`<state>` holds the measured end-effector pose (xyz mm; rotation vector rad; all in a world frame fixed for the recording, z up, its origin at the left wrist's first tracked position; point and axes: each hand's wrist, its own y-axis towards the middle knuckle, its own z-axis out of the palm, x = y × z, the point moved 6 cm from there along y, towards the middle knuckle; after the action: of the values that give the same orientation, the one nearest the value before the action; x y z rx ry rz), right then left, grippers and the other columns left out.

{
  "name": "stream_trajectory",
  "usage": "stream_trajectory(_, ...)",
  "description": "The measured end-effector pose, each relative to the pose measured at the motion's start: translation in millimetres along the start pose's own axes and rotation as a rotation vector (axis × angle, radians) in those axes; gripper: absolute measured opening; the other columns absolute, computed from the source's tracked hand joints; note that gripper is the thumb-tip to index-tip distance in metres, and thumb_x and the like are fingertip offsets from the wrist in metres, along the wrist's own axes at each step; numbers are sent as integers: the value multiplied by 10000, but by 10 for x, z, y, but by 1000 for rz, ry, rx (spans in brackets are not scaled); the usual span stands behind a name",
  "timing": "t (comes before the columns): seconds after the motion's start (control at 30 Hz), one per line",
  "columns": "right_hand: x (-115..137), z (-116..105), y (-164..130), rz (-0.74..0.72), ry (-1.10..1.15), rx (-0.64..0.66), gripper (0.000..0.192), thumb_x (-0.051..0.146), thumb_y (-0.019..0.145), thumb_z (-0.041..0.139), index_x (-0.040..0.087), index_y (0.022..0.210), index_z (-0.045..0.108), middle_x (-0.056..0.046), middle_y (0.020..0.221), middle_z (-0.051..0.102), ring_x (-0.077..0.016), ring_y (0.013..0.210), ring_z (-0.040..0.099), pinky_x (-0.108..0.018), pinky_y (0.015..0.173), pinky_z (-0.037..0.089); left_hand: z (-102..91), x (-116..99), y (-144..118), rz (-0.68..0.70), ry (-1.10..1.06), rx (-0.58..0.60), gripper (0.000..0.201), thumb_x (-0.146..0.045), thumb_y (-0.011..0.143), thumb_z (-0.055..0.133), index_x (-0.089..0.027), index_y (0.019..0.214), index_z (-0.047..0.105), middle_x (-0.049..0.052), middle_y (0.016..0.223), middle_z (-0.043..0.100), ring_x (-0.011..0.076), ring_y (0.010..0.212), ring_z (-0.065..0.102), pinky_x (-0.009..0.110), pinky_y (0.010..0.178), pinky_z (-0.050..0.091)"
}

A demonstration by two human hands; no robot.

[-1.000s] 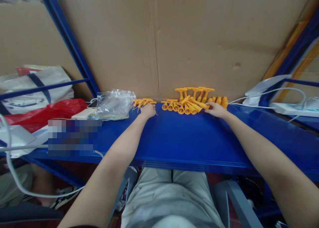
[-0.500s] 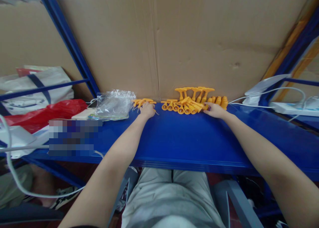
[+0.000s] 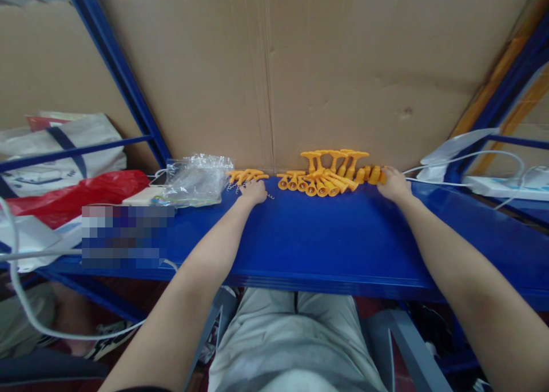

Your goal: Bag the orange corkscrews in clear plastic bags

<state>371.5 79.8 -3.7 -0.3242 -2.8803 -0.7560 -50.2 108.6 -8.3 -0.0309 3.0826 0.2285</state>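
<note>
Worktop (image 3: 326, 238): glossy blue, cardboard wall (image 3: 300, 66) behind.
Left hand (image 3: 254, 191): yours, curled on small orange pieces (image 3: 245, 176); grip unclear.
Right hand (image 3: 393, 184): fingers touching orange caps (image 3: 372, 174); grip unclear.

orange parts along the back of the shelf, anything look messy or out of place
Mostly orderly. The orange T-handled parts lie crisscrossed over one another at mid-row, not lined up like the small group at the left hand. The right hand touches the row's right end. Nothing looks broken or spilled.
</note>
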Motion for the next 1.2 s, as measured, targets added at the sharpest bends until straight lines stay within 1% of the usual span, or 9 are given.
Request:
stream_trajectory(0.13, -8, 10, -77, 68, -53, 112, 558, 228, 824, 499, 151, 1376, 533, -191, 1478, 461, -385, 1324, 459, -580, 1002, 430, 0, -16, -31, -5, -29, 59, 398, -230, 900, 479, -200, 1281, 589, 174, 1427, 534, 340, 1326, 492, 565, 1087, 372)
stream_trajectory(0.3, 69, -108, -91, 82, -52, 67, 485, 213, 834, 496, 74, 1293, 571, -246, 1309, 562, -352, 1178, 570, -432, 914, 469, -44, -60, -77, 20, 5, 96, 396, -233, 909, 481, -194, 1288, 590, 176, 1422, 538, 337, 1331, 487, 539, 1087, 380)
stream_trajectory(0.43, 67, -71, -41, 137, 54, 93, 453, 194, 798, 576, 64, 1233, 592, -228, 1170, 641, -300, 1048, 639, -344, 826, 488, -76, -141, -126, 100, 50, 103, 388, -207, 902, 491, -209, 1270, 617, 167, 1381, 571, 338, 1295, 518, 544, 1072, 394)
stream_trajectory(0.53, 41, 7, -1, 178, 118, 141, 421, 212, 785, 627, 99, 1190, 605, -188, 1086, 681, -300, 1017, 658, -354, 816, 505, -94, -185, -165, 131, 90, 105, 392, -193, 905, 470, -201, 1268, 619, 174, 1371, 572, 336, 1283, 523, 547, 1062, 400)
stream_trajectory(0.7, 7, 89, 13, 191, 168, 219, 273, 223, 773, 653, 105, 1019, 656, -163, 995, 696, -309, 973, 659, -409, 808, 519, -114, -235, -197, 169, 120, 92, 362, -186, 897, 470, -194, 1220, 634, 151, 1340, 599, 303, 1257, 550, 474, 1046, 425)
stream_trajectory(0.83, 31, 126, -15, 169, 187, 293, 256, 287, 793, 659, 81, 942, 679, -182, 976, 697, -322, 933, 662, -428, 783, 519, -151, -278, -209, 208, 51, 21, 295, -149, 862, 501, -205, 1097, 671, 114, 1238, 658, 276, 1167, 613, 408, 1002, 461)
stream_trajectory(0.93, 83, 127, -39, 156, 93, 323, 353, 331, 820, 645, 50, 1030, 674, -240, 1039, 681, -362, 1013, 650, -444, 824, 503, -206, -316, -231, 246, -9, -67, 294, -100, 836, 504, -211, 1050, 673, 104, 1176, 669, 267, 1131, 627, 365, 960, 483)
stream_trajectory(1.07, 194, 75, -60, 70, -97, 295, 418, 365, 846, 573, 83, 1144, 649, -250, 1106, 672, -391, 1092, 629, -499, 865, 493, -274, -348, -258, 253, -69, -150, 320, -70, 808, 517, -225, 1050, 657, 88, 1136, 649, 266, 1100, 632, 352, 939, 485)
stream_trajectory(1.2, 297, -57, -89, 16, -201, 219, 414, 279, 827, 522, 107, 1186, 632, -237, 1112, 679, -380, 1069, 636, -520, 858, 487, -352, -384, -287, 268, -149, -250, 344, -88, 859, 480, -236, 1133, 626, 86, 1180, 608, 255, 1111, 622, 351, 952, 476)
